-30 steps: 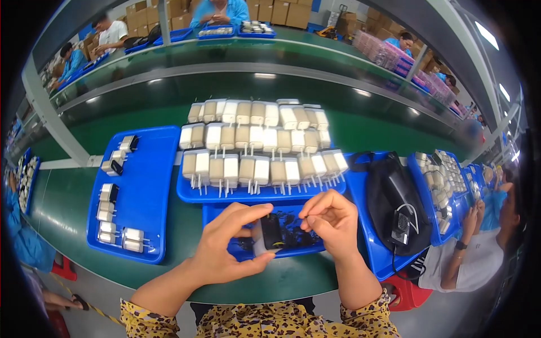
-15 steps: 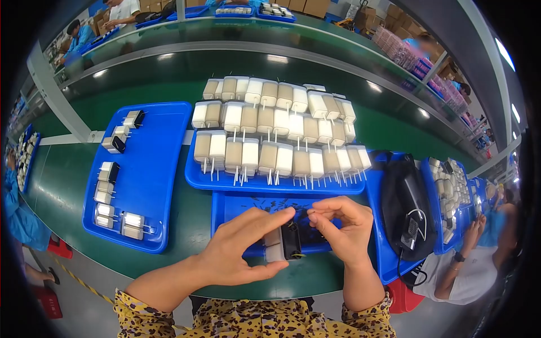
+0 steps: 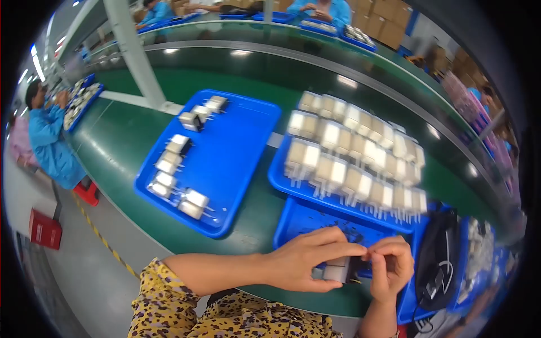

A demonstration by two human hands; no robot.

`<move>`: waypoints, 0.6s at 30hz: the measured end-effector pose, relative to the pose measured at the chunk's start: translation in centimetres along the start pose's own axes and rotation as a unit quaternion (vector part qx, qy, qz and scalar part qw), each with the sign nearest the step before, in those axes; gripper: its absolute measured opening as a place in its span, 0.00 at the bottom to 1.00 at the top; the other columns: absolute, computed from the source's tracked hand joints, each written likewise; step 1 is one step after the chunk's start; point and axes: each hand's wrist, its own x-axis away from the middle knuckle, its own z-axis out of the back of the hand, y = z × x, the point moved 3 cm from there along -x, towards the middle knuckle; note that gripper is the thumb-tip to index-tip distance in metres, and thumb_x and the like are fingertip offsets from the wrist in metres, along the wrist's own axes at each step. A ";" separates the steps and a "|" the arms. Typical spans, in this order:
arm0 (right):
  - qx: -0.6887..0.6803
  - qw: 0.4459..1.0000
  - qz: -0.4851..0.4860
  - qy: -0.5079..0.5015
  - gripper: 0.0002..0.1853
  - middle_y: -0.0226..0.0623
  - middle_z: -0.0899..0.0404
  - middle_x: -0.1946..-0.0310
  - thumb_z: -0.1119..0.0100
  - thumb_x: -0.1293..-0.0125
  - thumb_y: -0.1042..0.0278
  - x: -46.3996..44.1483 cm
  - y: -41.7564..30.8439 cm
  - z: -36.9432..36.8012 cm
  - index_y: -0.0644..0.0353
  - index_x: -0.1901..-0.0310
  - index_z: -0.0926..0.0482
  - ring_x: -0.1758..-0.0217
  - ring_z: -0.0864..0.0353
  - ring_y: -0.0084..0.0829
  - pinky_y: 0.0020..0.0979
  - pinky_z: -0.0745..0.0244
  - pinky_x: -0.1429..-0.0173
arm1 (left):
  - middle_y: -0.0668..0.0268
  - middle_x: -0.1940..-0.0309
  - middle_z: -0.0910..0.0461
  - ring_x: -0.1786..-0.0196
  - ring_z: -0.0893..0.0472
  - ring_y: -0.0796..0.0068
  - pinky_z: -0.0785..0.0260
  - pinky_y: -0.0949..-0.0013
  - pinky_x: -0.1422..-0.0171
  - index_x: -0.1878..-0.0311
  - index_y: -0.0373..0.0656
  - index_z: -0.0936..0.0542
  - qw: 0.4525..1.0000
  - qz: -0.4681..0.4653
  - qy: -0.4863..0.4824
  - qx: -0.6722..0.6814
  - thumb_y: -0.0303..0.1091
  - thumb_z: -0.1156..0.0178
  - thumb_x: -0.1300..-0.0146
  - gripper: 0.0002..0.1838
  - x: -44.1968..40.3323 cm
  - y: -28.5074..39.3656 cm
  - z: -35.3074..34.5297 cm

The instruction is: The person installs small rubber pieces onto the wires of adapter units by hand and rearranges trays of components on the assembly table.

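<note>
My left hand (image 3: 307, 259) grips a white-and-beige charger-like block (image 3: 336, 272) between thumb and fingers; a black part shows at its right end. Close by, my right hand (image 3: 393, 269) is pinched, its fingertips meeting my left index fingertip above the block. Whatever sits in that pinch is too small and blurred to make out. Under both hands lies a blue tray (image 3: 289, 221) with small black pieces scattered in it. Behind it, another blue tray (image 3: 277, 173) carries stacked rows of white and beige blocks (image 3: 355, 143) with pale prongs pointing down.
On the left, a blue tray (image 3: 239, 152) holds several blocks (image 3: 194, 200), some with black ends. To the right lie a black bag (image 3: 437, 248) and a further tray of blocks (image 3: 478, 253). A metal post (image 3: 132, 53) rises behind. Co-workers in blue (image 3: 51, 135) sit nearby.
The view has swung to the left, so the trays appear further right and tilted. My hands stay together at the block, with the right fingertips now against the left index finger.
</note>
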 end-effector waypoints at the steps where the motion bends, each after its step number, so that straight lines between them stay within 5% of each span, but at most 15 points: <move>1: 0.016 1.000 0.011 0.004 0.04 0.44 0.20 0.72 0.41 0.41 0.84 0.0 0.1 0.2 0.67 0.66 0.24 0.71 0.21 0.31 0.26 0.24 0.66 | 0.59 0.54 0.28 0.51 0.26 0.58 0.31 0.60 0.46 0.35 0.47 0.28 1.000 -0.001 0.004 0.012 0.32 0.29 0.49 0.35 0.1 -0.1 0.1; 6: 0.023 0.999 0.034 0.031 0.04 0.45 0.19 0.71 0.38 0.45 0.83 0.5 -0.3 0.0 0.65 0.69 0.23 0.71 0.19 0.34 0.28 0.22 0.66 | 0.57 0.51 0.25 0.49 0.24 0.57 0.29 0.60 0.46 0.34 0.42 0.29 1.000 0.014 -0.002 0.004 0.31 0.29 0.47 0.35 0.3 0.1 0.1; 9: 0.093 0.986 0.140 -0.025 0.06 0.48 0.19 0.61 0.38 0.45 0.79 0.7 -0.8 -0.3 0.63 0.69 0.26 0.66 0.21 0.38 0.34 0.23 0.61 | 0.56 0.51 0.25 0.49 0.24 0.56 0.29 0.60 0.46 0.36 0.40 0.28 1.000 0.000 0.008 0.016 0.32 0.28 0.47 0.34 0.2 0.0 0.0; 12: 0.108 0.969 0.215 -0.050 0.06 0.45 0.17 0.68 0.36 0.49 0.83 -0.5 -1.7 -0.8 0.64 0.70 0.23 0.68 0.17 0.39 0.32 0.20 0.64 | 0.56 0.52 0.25 0.49 0.24 0.55 0.30 0.60 0.46 0.39 0.40 0.28 0.999 -0.010 0.033 0.021 0.32 0.28 0.49 0.33 0.3 0.1 0.3; 18: 0.096 0.974 0.200 -0.037 0.11 0.49 0.14 0.63 0.35 0.52 0.87 -0.6 -1.4 -0.3 0.64 0.66 0.23 0.65 0.13 0.44 0.35 0.16 0.62 | 0.57 0.55 0.24 0.54 0.22 0.56 0.26 0.62 0.51 0.39 0.41 0.27 0.998 0.043 0.038 -0.007 0.38 0.26 0.48 0.33 0.0 0.6 0.5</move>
